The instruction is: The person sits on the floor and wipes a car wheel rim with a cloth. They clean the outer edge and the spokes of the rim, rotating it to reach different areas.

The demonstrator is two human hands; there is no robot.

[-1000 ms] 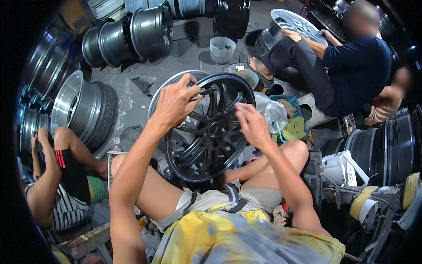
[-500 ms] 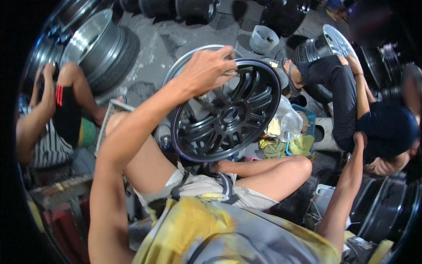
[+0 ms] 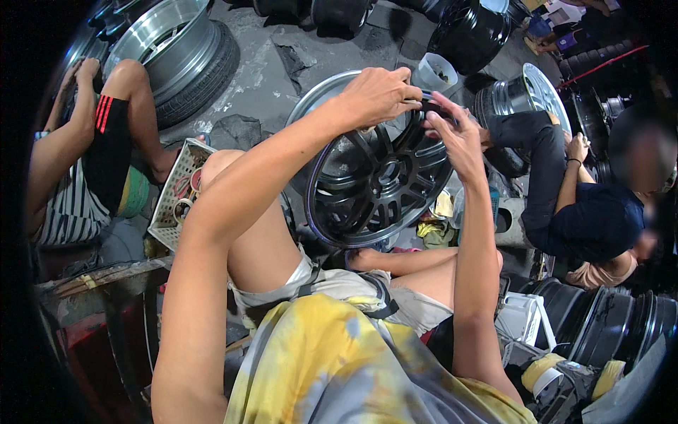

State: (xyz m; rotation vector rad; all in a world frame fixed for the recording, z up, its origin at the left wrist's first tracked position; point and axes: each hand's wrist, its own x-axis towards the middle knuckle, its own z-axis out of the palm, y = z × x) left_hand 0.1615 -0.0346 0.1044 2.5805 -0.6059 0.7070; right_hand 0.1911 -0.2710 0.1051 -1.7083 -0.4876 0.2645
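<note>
A black multi-spoke wheel rim [image 3: 390, 177] stands tilted between my bent legs, its spoked face toward me. A silvery round edge [image 3: 311, 102] shows behind it; I cannot tell if it belongs to the same rim. At the top of the black rim, my left hand [image 3: 378, 97] is closed, fingertips pinched at the lip. A small pale bit shows at those fingertips, too little to name. Just right of it, my right hand [image 3: 455, 138] is raised by the rim's upper right edge, fingers apart and holding nothing I can see.
A perforated basket [image 3: 169, 212] with rolls of tape sits beside my left knee. A whitish bucket [image 3: 436, 72] stands beyond the rim. People sit at left and right, near a tyred wheel [image 3: 173, 63] and a silver wheel [image 3: 526, 88]. Cloths [image 3: 436, 233] lie right of the rim.
My right hand has come up from the far right to the rim's top edge. My left hand and the rim appear further right in the picture, and the view has shifted.
</note>
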